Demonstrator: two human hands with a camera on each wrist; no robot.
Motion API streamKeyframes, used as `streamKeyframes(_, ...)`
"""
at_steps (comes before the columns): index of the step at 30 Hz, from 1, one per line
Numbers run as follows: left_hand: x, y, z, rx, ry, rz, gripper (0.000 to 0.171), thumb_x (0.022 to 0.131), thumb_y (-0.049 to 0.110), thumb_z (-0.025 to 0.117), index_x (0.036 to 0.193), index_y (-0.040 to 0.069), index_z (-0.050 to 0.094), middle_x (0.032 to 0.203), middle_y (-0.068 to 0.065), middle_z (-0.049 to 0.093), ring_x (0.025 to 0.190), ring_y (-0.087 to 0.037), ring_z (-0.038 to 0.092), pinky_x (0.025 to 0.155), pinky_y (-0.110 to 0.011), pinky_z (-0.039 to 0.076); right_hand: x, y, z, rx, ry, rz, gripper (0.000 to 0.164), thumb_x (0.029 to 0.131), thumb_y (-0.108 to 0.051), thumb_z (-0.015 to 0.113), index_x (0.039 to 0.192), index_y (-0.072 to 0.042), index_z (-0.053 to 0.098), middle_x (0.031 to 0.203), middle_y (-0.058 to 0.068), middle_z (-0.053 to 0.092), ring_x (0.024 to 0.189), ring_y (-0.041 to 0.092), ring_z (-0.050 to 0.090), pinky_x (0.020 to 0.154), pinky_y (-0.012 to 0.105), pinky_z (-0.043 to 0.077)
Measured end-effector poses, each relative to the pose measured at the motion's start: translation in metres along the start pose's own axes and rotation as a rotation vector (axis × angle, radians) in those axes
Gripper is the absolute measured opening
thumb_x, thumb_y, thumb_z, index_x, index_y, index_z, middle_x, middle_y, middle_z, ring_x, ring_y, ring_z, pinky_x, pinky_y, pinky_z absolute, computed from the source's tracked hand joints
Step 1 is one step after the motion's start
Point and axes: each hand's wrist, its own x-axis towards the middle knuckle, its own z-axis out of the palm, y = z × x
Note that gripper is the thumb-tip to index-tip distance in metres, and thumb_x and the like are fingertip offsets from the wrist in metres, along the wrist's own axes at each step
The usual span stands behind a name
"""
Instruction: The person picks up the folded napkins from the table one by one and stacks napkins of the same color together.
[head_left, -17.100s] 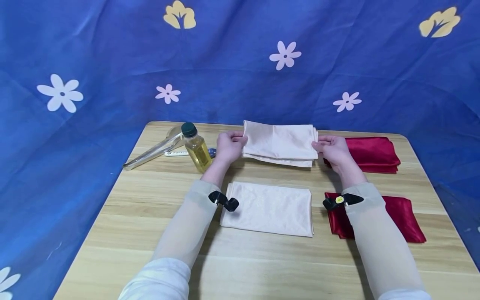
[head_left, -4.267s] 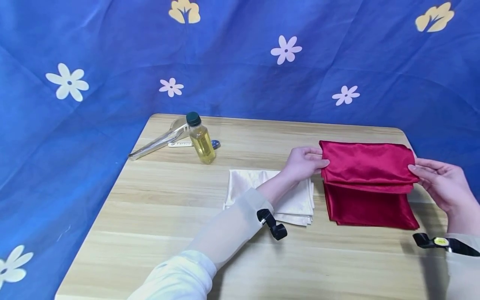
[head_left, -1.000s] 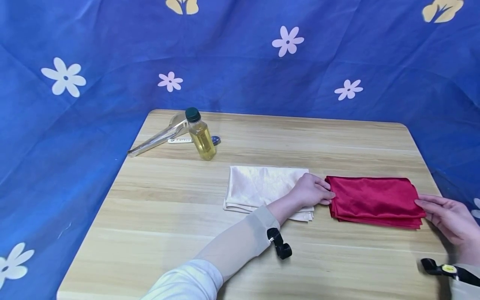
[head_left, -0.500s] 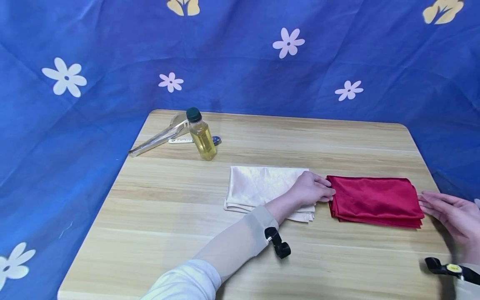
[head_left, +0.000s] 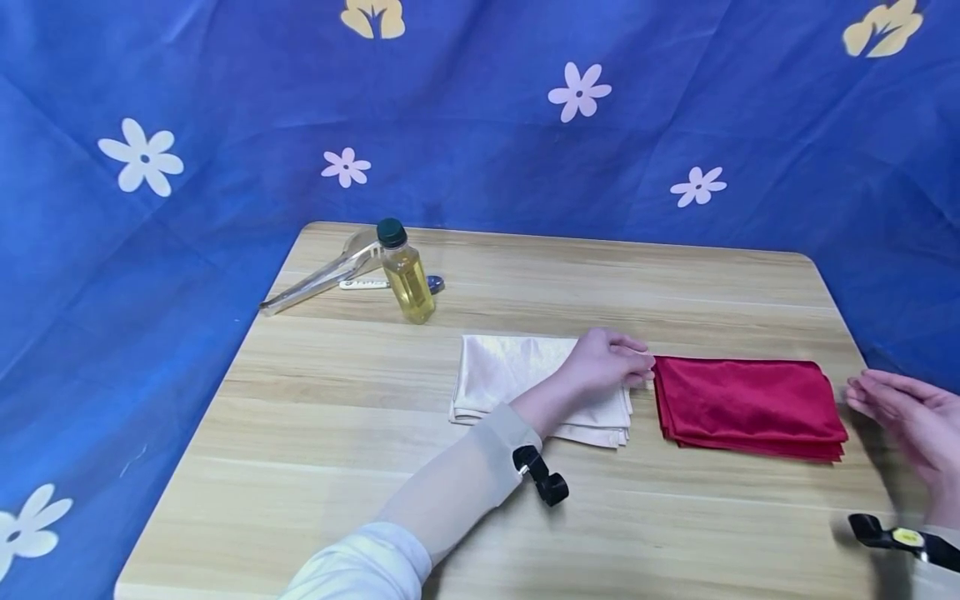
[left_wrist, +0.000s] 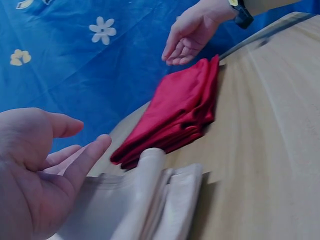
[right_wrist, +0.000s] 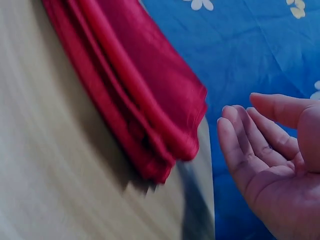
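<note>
A stack of folded red satin cloth (head_left: 750, 408) lies flat on the right of the table. Left of it is a folded white cloth stack (head_left: 510, 367), partly hidden behind my left forearm. My left hand (head_left: 603, 362) hovers over the white stack's right end, fingertips near the red stack's left back corner. Thumb and fingers stand apart with nothing between them in the left wrist view. Beyond the red stack's right edge, my right hand (head_left: 911, 417) is in the air, fingers relaxed and holding nothing; the right wrist view shows a gap between it and the red cloth (right_wrist: 145, 80).
At the back left of the wooden table (head_left: 300, 467) stands a bottle of yellow liquid (head_left: 408, 287) with a green cap. Beside it lie clear tongs (head_left: 318, 283) and a white-handled utensil (head_left: 363, 284) with a blue end. A blue flowered curtain (head_left: 465, 125) hangs behind.
The back white cloth, then the back red cloth, were laid onto the front ones. Since a second ago both hands have let go of the red stack and drawn slightly away from its sides.
</note>
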Motion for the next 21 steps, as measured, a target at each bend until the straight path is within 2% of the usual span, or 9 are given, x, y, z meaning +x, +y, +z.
streamKeyframes(3, 0.000, 0.007, -0.010, 0.072, -0.019, 0.052, 0.034, 0.094, -0.003, 0.077, 0.126, -0.010, 0.067, 0.095, -0.013, 0.078, 0.102, -0.044, 0.074, 0.085, -0.042, 0.064, 0.002, -0.003, 0.011, -0.078, 0.051, -0.016, 0.032, 0.102, 0.021, 0.050, 0.111, 0.008, 0.077, 0.097, 0.018, 0.079, 0.082, 0.026, 0.079, 0.072, 0.034, 0.065)
streamKeyframes(7, 0.000, 0.020, -0.025, 0.229, -0.005, 0.184, 0.032, 0.097, 0.008, 0.078, 0.126, -0.003, 0.070, 0.099, -0.004, 0.077, 0.100, -0.036, 0.075, 0.082, -0.036, 0.064, 0.005, -0.005, 0.031, -0.194, 0.108, -0.064, 0.023, 0.101, 0.016, 0.059, 0.113, 0.006, 0.076, 0.098, 0.012, 0.080, 0.080, 0.021, 0.079, 0.070, 0.029, 0.065)
streamKeyframes(9, -0.001, 0.027, -0.033, 0.314, 0.039, 0.262, 0.033, 0.099, 0.017, 0.078, 0.127, 0.001, 0.071, 0.106, -0.001, 0.076, 0.098, -0.025, 0.076, 0.081, -0.032, 0.064, 0.006, -0.005, 0.045, -0.263, 0.130, -0.097, 0.021, 0.099, 0.013, 0.064, 0.116, 0.006, 0.074, 0.102, 0.008, 0.080, 0.082, 0.018, 0.079, 0.070, 0.027, 0.064)
streamKeyframes(12, -0.004, 0.037, -0.046, 0.395, 0.126, 0.377, 0.038, 0.101, 0.029, 0.076, 0.131, 0.006, 0.070, 0.121, -0.003, 0.075, 0.103, -0.015, 0.073, 0.082, -0.026, 0.062, 0.007, -0.005, 0.067, -0.391, 0.152, -0.142, 0.027, 0.097, 0.008, 0.071, 0.124, 0.007, 0.071, 0.108, 0.002, 0.079, 0.086, 0.012, 0.078, 0.073, 0.022, 0.063)
streamKeyframes(15, -0.008, 0.046, -0.058, 0.447, 0.199, 0.489, 0.046, 0.103, 0.034, 0.073, 0.140, 0.007, 0.065, 0.136, -0.007, 0.069, 0.118, -0.018, 0.069, 0.092, -0.025, 0.059, 0.008, -0.005, 0.090, -0.537, 0.161, -0.186, 0.036, 0.096, 0.006, 0.074, 0.131, 0.009, 0.067, 0.116, -0.001, 0.076, 0.092, 0.006, 0.076, 0.078, 0.016, 0.059)
streamKeyframes(16, -0.010, 0.050, -0.062, 0.478, 0.220, 0.526, 0.049, 0.103, 0.036, 0.072, 0.142, 0.007, 0.063, 0.140, -0.008, 0.067, 0.123, -0.019, 0.066, 0.096, -0.026, 0.057, 0.009, -0.005, 0.098, -0.615, 0.161, -0.202, 0.039, 0.097, 0.005, 0.074, 0.134, 0.007, 0.066, 0.119, -0.002, 0.075, 0.095, 0.004, 0.074, 0.080, 0.013, 0.058)
streamKeyframes(21, -0.021, 0.065, -0.085, 0.682, 0.335, 0.663, 0.063, 0.104, 0.050, 0.066, 0.152, 0.013, 0.056, 0.155, -0.004, 0.056, 0.142, -0.020, 0.051, 0.116, -0.035, 0.044, 0.014, -0.005, 0.137, -0.906, 0.141, -0.286, 0.050, 0.097, 0.003, 0.074, 0.145, -0.002, 0.062, 0.140, -0.002, 0.065, 0.113, 0.004, 0.066, 0.086, 0.007, 0.051)
